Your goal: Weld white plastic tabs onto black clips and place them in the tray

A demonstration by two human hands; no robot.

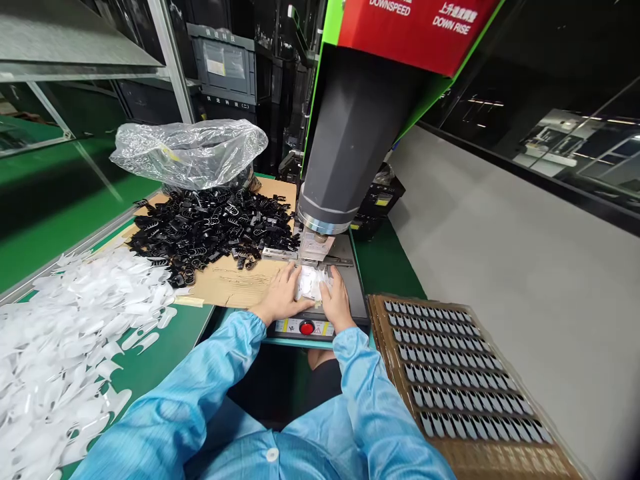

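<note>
- Our left hand [283, 293] and right hand [337, 298] curve loosely against the white piece [310, 283], 1 on each side; we cannot tell whether they grip it.
- It lies at our 12 o'clock, just beside the press block [315, 247].
- We'd best settle it flat with even pressure, hands clear of the press block.

smooth white plastic pieces [75, 347]

White part [311, 283] between the hands.
Glossy, irregular outline; lies low, immediately right of the left hand [283, 293] and left of the right hand [337, 300]; finer detail indistinct.
</note>
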